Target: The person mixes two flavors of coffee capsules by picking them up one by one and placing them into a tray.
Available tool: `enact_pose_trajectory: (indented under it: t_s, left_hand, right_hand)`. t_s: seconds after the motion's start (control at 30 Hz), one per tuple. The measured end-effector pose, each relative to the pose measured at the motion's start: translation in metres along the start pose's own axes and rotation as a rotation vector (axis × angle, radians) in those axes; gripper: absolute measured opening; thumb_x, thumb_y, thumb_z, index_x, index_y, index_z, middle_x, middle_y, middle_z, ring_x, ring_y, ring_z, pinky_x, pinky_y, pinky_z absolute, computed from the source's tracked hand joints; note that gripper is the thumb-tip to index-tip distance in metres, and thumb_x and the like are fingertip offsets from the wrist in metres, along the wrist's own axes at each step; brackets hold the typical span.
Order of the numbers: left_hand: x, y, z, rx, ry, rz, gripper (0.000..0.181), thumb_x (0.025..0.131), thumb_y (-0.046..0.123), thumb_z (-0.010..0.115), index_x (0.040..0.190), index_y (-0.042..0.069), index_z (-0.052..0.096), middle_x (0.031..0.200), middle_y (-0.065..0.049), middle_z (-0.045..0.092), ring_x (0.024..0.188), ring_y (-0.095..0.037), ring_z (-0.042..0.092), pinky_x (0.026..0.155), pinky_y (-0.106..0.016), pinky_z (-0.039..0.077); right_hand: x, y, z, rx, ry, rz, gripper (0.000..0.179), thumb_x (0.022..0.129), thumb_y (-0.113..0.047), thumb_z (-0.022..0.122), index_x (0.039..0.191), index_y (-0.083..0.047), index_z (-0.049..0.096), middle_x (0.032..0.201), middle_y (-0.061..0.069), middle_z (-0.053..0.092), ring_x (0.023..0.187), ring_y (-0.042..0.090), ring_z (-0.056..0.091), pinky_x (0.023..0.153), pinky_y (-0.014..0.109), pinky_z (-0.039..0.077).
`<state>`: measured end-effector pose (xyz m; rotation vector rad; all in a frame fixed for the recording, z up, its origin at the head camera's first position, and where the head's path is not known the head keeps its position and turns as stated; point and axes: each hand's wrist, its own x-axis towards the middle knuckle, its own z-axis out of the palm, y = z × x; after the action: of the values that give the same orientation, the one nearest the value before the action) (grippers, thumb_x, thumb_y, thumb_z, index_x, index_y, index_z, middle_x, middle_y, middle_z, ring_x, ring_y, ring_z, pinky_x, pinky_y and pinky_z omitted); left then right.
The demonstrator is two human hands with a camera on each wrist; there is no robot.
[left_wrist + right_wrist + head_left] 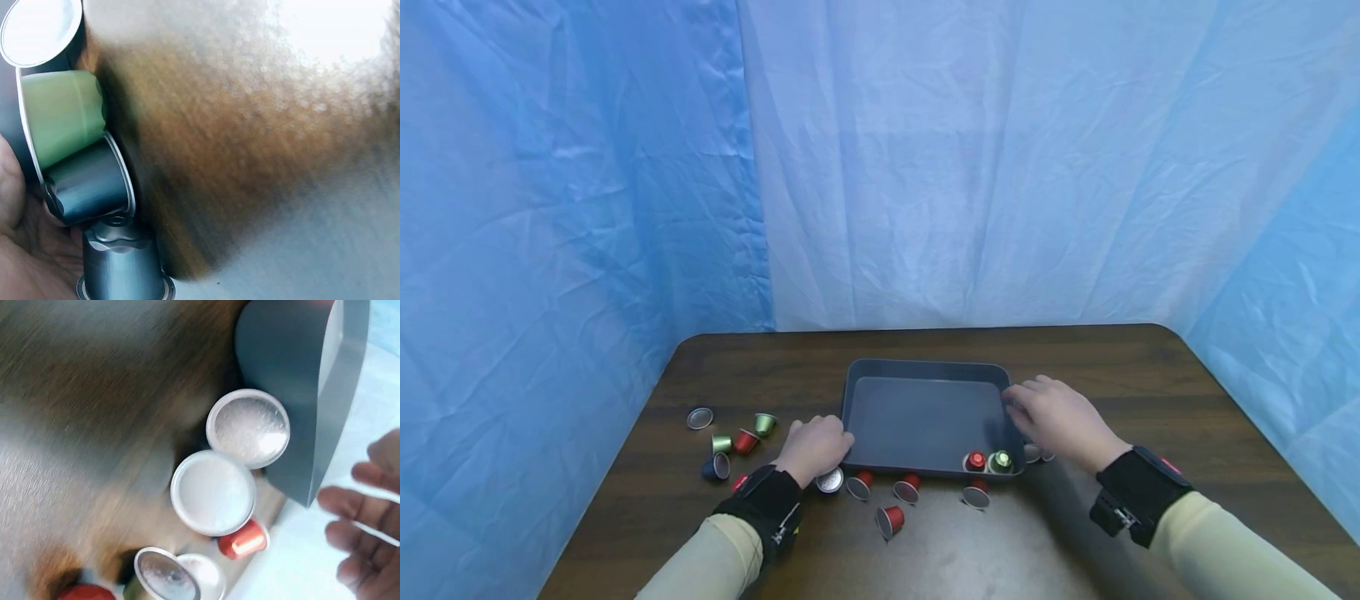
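A dark grey tray [921,418] lies between the hands. At its left rim is the left hand [816,448], knuckles up; its fingertips are hidden. In the left wrist view, a green coffee capsule [65,119] and a dark capsule [94,181] lie close against that hand. The right hand [1060,417] is at the right rim, its fingers loosely bent and spread, with nothing between them in the right wrist view. A red capsule [975,462] and a green capsule [1000,462] stand in the tray's near right corner. Two capsules with pale lids [249,428] lie beside the tray's wall.
Several red capsules [891,521] lie along the tray's near side. At the left are a green capsule [765,424], a red capsule [745,442], a dark blue capsule [717,467] and a capsule with its lid up [700,418]. Blue sheets [962,167] hang behind the wooden table [790,358].
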<state>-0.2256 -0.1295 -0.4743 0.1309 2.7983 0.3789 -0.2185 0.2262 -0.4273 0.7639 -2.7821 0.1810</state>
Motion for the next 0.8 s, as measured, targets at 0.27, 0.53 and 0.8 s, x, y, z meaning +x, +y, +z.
enact_pose_trajectory:
  t_s: [0.27,0.53,0.8]
  left_hand:
    - [0.0,0.0,0.0,0.0,0.004,0.006,0.024,0.092,0.033,0.053,0.09,0.011,0.063,0.074,0.0,0.054,0.072,-0.018,0.052,0.073,-0.042,0.037]
    - [-0.001,0.0,-0.001,-0.002,0.005,0.004,0.024,0.092,0.033,0.053,0.088,0.011,0.063,0.073,0.0,0.054,0.071,-0.018,0.052,0.073,-0.042,0.037]
    - [0.0,0.0,0.0,0.001,0.012,0.005,0.024,0.092,0.032,0.052,0.088,0.011,0.063,0.073,0.0,0.054,0.071,-0.018,0.051,0.072,-0.042,0.037]
  right_hand:
    - [-0.004,0.024,-0.003,-0.019,0.019,0.149,0.012,0.084,-0.018,0.067,0.094,-0.011,0.065,0.076,-0.004,0.062,0.072,0.019,0.056,0.062,0.038,0.047]
    - [-0.012,0.045,-0.007,0.028,-0.084,0.332,0.015,0.087,-0.018,0.063,0.093,-0.005,0.061,0.066,-0.002,0.057,0.055,0.013,0.051,0.05,0.034,0.044]
    - [-0.019,0.055,-0.004,0.053,-0.102,0.397,0.016,0.09,-0.02,0.058,0.084,-0.006,0.057,0.059,-0.002,0.05,0.05,0.013,0.046,0.046,0.031,0.037]
